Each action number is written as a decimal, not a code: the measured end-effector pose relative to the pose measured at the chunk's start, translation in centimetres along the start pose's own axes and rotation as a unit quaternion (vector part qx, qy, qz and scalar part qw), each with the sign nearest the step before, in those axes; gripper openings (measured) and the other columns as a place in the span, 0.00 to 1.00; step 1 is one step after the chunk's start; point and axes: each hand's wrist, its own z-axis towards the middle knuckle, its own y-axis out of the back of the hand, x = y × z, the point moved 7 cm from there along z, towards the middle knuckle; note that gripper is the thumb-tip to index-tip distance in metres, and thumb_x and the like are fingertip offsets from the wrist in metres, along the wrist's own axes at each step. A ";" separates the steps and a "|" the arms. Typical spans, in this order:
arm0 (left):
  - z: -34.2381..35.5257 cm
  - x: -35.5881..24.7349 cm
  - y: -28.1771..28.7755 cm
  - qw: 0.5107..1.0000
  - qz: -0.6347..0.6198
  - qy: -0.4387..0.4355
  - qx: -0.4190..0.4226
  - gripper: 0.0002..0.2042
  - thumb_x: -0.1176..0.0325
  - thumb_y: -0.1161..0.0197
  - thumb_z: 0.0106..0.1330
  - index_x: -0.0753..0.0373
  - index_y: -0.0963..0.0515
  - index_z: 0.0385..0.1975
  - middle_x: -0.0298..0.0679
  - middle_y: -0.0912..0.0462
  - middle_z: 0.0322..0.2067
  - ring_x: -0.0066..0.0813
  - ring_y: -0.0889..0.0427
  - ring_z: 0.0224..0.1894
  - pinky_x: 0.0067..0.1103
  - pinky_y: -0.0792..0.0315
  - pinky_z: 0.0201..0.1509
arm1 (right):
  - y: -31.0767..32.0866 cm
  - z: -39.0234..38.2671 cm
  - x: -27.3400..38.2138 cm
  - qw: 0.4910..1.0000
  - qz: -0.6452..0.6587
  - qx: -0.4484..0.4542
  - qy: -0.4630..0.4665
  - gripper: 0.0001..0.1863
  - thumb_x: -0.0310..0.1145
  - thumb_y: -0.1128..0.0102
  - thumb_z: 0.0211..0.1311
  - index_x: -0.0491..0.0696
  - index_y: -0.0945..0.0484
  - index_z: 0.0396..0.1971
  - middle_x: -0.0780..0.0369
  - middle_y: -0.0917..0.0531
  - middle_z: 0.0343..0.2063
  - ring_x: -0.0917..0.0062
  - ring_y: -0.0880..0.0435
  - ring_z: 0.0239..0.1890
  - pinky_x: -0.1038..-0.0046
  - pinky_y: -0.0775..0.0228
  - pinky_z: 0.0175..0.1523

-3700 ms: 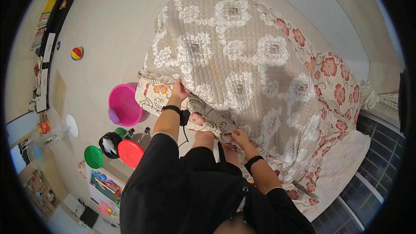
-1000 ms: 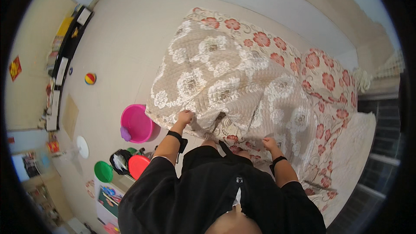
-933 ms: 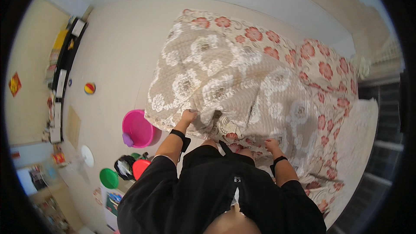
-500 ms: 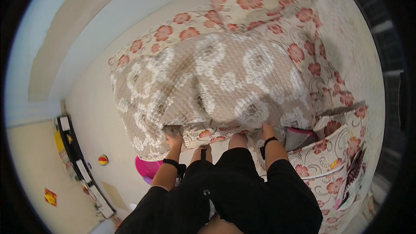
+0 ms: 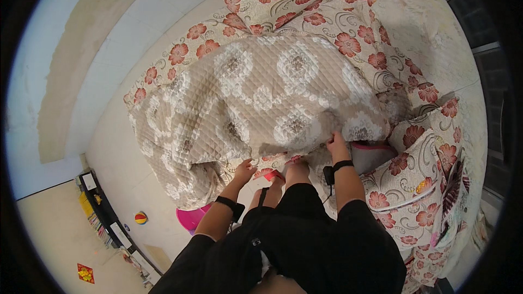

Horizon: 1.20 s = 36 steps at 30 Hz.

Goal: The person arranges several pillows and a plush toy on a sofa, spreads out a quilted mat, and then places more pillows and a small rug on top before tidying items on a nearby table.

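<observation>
The quilt is spread over the seat of the sofa, with strips of floral cover left bare along the sofa's far side and toward its right end. Its near edge is let down over the sofa's front, presumably so that it can be reached from where the person stands. At the sofa's left end a corner is hung loose, its folds pulled slack by their own weight, it seems.

The two hands are kept apart. The right hand is clenched on the quilt's near edge, toward the sofa's right end, probably so that the cloth is kept from sliding. The left hand is held at the edge near the middle of the sofa's front, fingers loosely bent; whether any cloth is pinched there cannot be told.

Beside the right hand, a grey piece with a pink edge is set in the sofa's right end. Off the sofa's left end, the tub is partly hidden by the hanging corner, and the ball is seen farther out on the floor.
</observation>
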 end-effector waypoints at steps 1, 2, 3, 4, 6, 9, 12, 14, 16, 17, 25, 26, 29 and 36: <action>-0.3 -1.2 -1.1 0.993 0.077 -0.082 0.031 0.33 0.55 0.33 0.49 0.58 0.34 0.57 0.54 0.26 0.47 0.44 0.25 0.50 0.31 0.31 0.52 | -0.1 -2.0 0.2 1.000 -0.002 0.002 0.009 0.06 0.28 0.45 0.59 0.45 0.32 0.26 0.64 0.35 0.22 0.80 0.41 0.23 0.76 0.42 0.27; -1.0 -2.4 -2.1 0.973 0.153 -0.164 0.059 0.35 0.55 0.31 0.47 0.53 0.35 0.58 0.57 0.29 0.51 0.49 0.28 0.53 0.33 0.33 0.55 | -0.4 -4.2 0.4 0.999 0.002 0.023 0.040 0.06 0.26 0.44 0.58 0.45 0.32 0.25 0.64 0.34 0.22 0.81 0.39 0.24 0.77 0.40 0.27; -1.5 -2.5 -2.3 0.962 0.201 -0.173 0.063 0.40 0.55 0.30 0.45 0.51 0.40 0.61 0.59 0.36 0.55 0.53 0.34 0.57 0.35 0.36 0.57 | -0.5 -6.4 0.2 0.998 0.000 0.036 0.059 0.06 0.25 0.44 0.57 0.45 0.32 0.25 0.64 0.34 0.22 0.81 0.38 0.25 0.78 0.39 0.27; -2.4 -3.3 -2.4 0.948 0.249 -0.184 0.069 0.44 0.55 0.28 0.44 0.48 0.44 0.64 0.61 0.43 0.59 0.57 0.39 0.60 0.37 0.38 0.60 | -0.5 -9.1 0.2 0.996 0.001 0.048 0.079 0.07 0.24 0.43 0.56 0.45 0.32 0.24 0.65 0.34 0.22 0.81 0.38 0.25 0.78 0.38 0.27; -5.2 -6.3 -1.1 0.939 0.234 -0.245 0.057 0.51 0.54 0.26 0.39 0.47 0.51 0.66 0.61 0.53 0.63 0.58 0.47 0.63 0.37 0.41 0.62 | -0.8 -15.4 -0.6 0.990 0.054 0.102 0.083 0.07 0.21 0.39 0.53 0.43 0.31 0.26 0.66 0.32 0.25 0.82 0.33 0.28 0.83 0.30 0.28; -10.3 -11.1 0.2 0.919 0.219 -0.325 -0.033 0.52 0.56 0.25 0.38 0.47 0.51 0.65 0.59 0.54 0.63 0.57 0.49 0.64 0.37 0.41 0.61 | -0.7 -22.9 -0.2 0.976 0.097 0.185 0.062 0.12 0.22 0.37 0.52 0.43 0.28 0.37 0.63 0.29 0.30 0.82 0.29 0.26 0.87 0.25 0.30; -13.8 -13.2 2.2 0.894 0.192 -0.386 -0.124 0.48 0.62 0.26 0.39 0.49 0.47 0.64 0.56 0.53 0.63 0.57 0.50 0.64 0.37 0.42 0.61 | -0.7 -31.4 -2.0 0.969 0.081 0.232 0.004 0.09 0.22 0.38 0.53 0.42 0.27 0.33 0.64 0.27 0.31 0.83 0.28 0.26 0.88 0.26 0.29; -15.8 -14.6 3.6 0.846 0.130 -0.480 -0.194 0.34 0.71 0.33 0.44 0.56 0.36 0.57 0.54 0.35 0.54 0.53 0.34 0.55 0.35 0.35 0.54 | -0.1 -32.3 -2.0 0.959 0.058 0.274 0.043 0.08 0.22 0.38 0.53 0.42 0.27 0.33 0.65 0.27 0.31 0.84 0.28 0.27 0.89 0.26 0.28; -15.0 -14.5 4.2 0.858 0.123 -0.474 -0.157 0.29 0.73 0.36 0.46 0.57 0.33 0.53 0.53 0.29 0.46 0.50 0.28 0.47 0.34 0.32 0.48 | 0.3 -34.3 -2.0 0.932 0.017 0.348 0.099 0.09 0.25 0.41 0.57 0.44 0.26 0.38 0.66 0.26 0.31 0.83 0.27 0.27 0.86 0.26 0.31; -15.0 -15.4 4.2 0.871 0.118 -0.464 -0.114 0.25 0.75 0.39 0.47 0.58 0.29 0.50 0.51 0.23 0.38 0.46 0.23 0.38 0.33 0.29 0.42 | 1.1 -34.4 -1.7 0.931 0.022 0.349 0.105 0.09 0.25 0.41 0.57 0.44 0.26 0.38 0.66 0.26 0.31 0.83 0.27 0.27 0.86 0.26 0.31; -18.8 -24.2 9.0 0.892 0.003 -0.449 0.052 0.11 0.77 0.50 0.49 0.65 0.22 0.31 0.36 0.28 0.14 0.20 0.34 0.17 0.21 0.37 0.23 | 6.3 -27.6 1.0 0.935 -0.042 0.180 0.304 0.44 0.68 0.51 0.51 0.56 0.47 0.61 0.61 0.35 0.53 0.67 0.35 0.52 0.54 0.43 0.54; -18.7 -24.9 7.4 0.904 0.048 -0.411 0.110 0.10 0.75 0.49 0.50 0.66 0.22 0.30 0.39 0.28 0.15 0.23 0.32 0.18 0.23 0.35 0.25 | 7.7 -22.5 1.6 0.948 0.011 0.237 0.212 0.42 0.68 0.55 0.53 0.56 0.45 0.61 0.61 0.41 0.58 0.68 0.37 0.54 0.54 0.44 0.56; -17.7 -24.0 5.1 0.937 -0.004 -0.314 0.155 0.08 0.75 0.48 0.52 0.70 0.23 0.29 0.34 0.31 0.15 0.20 0.34 0.20 0.22 0.38 0.24 | 9.1 -17.7 1.8 0.963 0.145 0.195 0.117 0.43 0.63 0.49 0.53 0.54 0.50 0.63 0.53 0.46 0.61 0.59 0.42 0.60 0.55 0.44 0.60; -18.2 -25.7 3.5 0.957 -0.127 -0.161 0.205 0.15 0.79 0.48 0.46 0.74 0.24 0.36 0.28 0.30 0.20 0.16 0.36 0.20 0.14 0.41 0.24 | 4.0 -7.5 6.9 0.944 0.235 0.202 -0.110 0.26 0.51 0.50 0.62 0.47 0.35 0.50 0.62 0.29 0.31 0.74 0.31 0.31 0.75 0.35 0.28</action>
